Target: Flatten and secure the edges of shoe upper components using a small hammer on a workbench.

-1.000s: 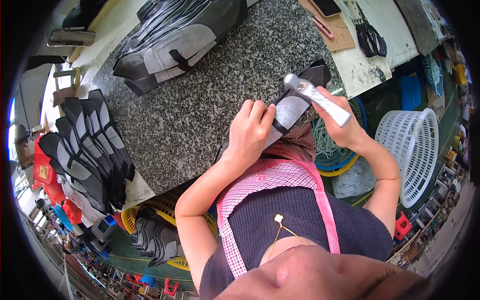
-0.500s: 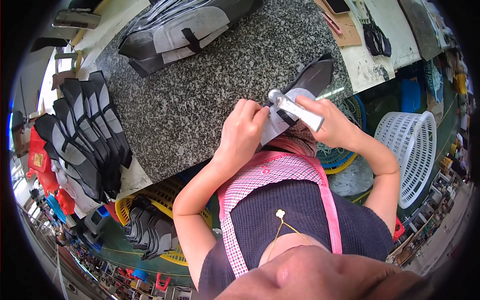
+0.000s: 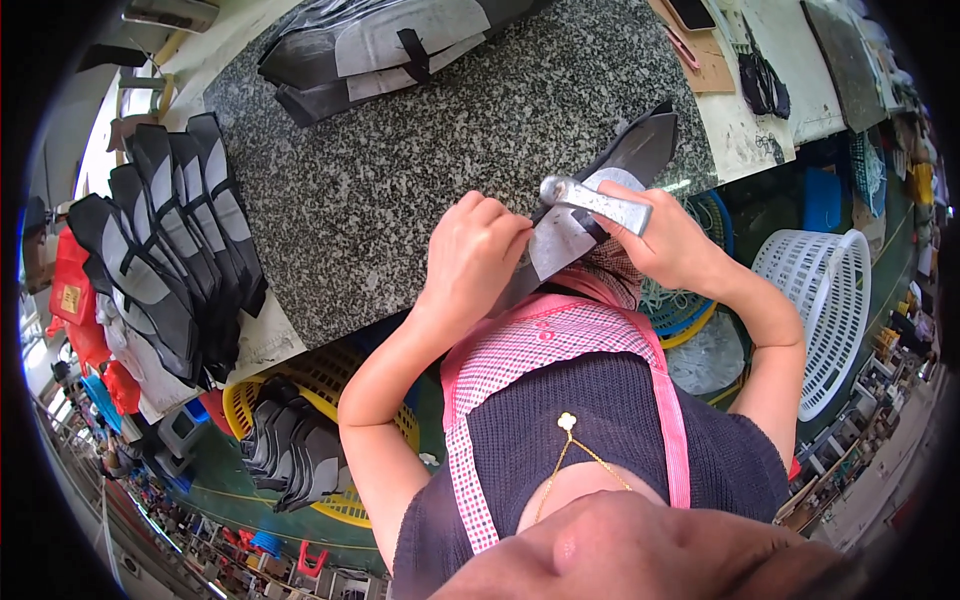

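At the near right edge of the speckled stone slab lies a black shoe-upper piece with a pale grey patch and a dark strap. My left hand is closed, its thumb and fingertips pinching the edge of this piece. My right hand grips a hammer, whose silvery metal head lies across the piece with the round face toward my left fingertips. The handle is hidden behind my right hand. Whether the hammer face touches the piece, I cannot tell.
Similar pieces form a stack at the slab's far side and a fanned pile at left. Below stand a yellow basket with more pieces and a white basket. A phone lies at far right.
The hammer head has turned to lie more level across the piece. My left hand has shifted slightly left along the edge, still pinching. The whole view has tilted a little.
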Demonstrator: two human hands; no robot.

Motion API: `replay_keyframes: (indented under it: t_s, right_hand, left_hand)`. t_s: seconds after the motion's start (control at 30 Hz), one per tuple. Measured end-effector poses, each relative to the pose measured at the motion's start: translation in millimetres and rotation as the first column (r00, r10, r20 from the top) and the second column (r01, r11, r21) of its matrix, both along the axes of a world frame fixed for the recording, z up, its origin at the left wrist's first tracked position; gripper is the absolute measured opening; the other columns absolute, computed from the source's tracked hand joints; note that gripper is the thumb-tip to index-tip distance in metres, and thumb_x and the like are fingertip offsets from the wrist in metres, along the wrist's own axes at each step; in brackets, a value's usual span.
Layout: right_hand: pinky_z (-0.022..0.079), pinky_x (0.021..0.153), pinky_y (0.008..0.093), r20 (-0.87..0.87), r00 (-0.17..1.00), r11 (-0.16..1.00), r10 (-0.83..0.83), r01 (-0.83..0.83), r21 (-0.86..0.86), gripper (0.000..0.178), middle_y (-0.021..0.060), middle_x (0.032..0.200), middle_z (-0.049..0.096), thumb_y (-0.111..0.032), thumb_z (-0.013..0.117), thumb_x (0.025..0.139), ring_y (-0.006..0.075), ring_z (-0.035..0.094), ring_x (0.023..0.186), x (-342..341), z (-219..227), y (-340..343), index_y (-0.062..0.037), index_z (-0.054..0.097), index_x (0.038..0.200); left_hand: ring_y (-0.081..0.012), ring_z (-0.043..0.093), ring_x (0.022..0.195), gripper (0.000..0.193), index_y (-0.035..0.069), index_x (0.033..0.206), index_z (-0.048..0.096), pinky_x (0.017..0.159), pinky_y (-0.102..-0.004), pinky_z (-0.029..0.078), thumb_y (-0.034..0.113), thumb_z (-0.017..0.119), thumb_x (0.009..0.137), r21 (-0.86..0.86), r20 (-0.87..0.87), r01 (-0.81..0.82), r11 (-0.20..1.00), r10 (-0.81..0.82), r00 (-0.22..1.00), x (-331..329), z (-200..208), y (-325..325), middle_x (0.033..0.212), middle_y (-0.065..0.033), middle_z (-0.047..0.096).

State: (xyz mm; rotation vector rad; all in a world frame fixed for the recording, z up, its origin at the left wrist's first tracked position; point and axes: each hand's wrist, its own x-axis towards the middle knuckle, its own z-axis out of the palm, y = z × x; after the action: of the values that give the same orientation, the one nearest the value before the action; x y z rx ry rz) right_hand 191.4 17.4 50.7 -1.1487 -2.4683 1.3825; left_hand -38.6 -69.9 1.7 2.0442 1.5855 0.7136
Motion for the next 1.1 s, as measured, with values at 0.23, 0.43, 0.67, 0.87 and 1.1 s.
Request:
replay_keyframes:
  t_s: [0.23,0.43,0.67,0.87,1.1]
  right_hand:
    - [0.049,0.062,0.0521,0.070,0.987,0.989,0.142,-0.144,0.019,0.016,0.0231,0.072,0.062,-0.012,0.057,0.092,0.0459,0.063,0.074,-6.9,-1.1,-21.8,0.0012,0.054,0.102]
    - [0.049,0.062,0.0512,-0.038,0.998,0.997,0.048,-0.045,0.065,0.018,0.0238,0.075,0.062,-0.010,0.058,0.089,0.0463,0.063,0.075,-11.3,0.0,-7.3,0.0007,0.053,0.104]
    - [0.050,0.063,0.0477,0.011,0.994,0.994,0.109,-0.109,-0.008,0.021,0.0242,0.075,0.064,-0.009,0.059,0.089,0.0463,0.065,0.078,-3.8,-2.5,-12.2,-0.0010,0.055,0.108]
    - [0.050,0.065,0.0447,-0.060,0.954,0.955,-0.295,0.297,0.024,0.020,0.0281,0.080,0.063,-0.003,0.054,0.089,0.0495,0.063,0.081,12.6,15.2,2.8,0.0035,0.054,0.108]
    - [0.046,0.067,0.0574,0.109,0.990,0.987,-0.090,0.074,0.145,0.015,0.0287,0.077,0.062,-0.003,0.049,0.088,0.0497,0.061,0.079,26.0,-4.0,4.0,0.0005,0.052,0.102]
  left_hand:
    - [-0.0244,0.059,0.083,0.009,0.005,0.083,0.071,0.075,-0.0374,0.050,0.010,0.074,0.076,0.092,0.033,-0.029,0.995,0.026,0.999,-0.5,-0.6,-9.7,0.081,-0.0044,0.064]
    - [-0.0247,0.058,0.084,0.013,0.002,0.084,0.070,0.072,-0.0360,0.052,0.007,0.070,0.073,0.075,-0.060,0.036,0.997,-0.031,0.998,-10.1,1.0,-24.6,0.084,-0.0069,0.062]
    - [-0.0238,0.057,0.085,0.022,0.001,0.090,0.066,0.070,-0.0339,0.051,0.008,0.064,0.070,0.209,-0.073,0.089,0.974,-0.075,0.994,-7.5,-11.7,-24.2,0.087,-0.0070,0.058]
    - [-0.0251,0.059,0.082,0.021,0.004,0.091,0.069,0.071,-0.0358,0.053,0.001,0.065,0.070,0.212,-0.065,0.047,0.976,-0.033,0.997,21.8,-10.8,12.6,0.088,-0.0072,0.063]
    - [-0.0266,0.060,0.088,0.012,0.003,0.088,0.074,0.075,-0.0367,0.053,0.008,0.075,0.076,-0.071,0.031,0.022,0.997,-0.020,0.999,12.9,6.4,36.8,0.083,-0.0076,0.065]
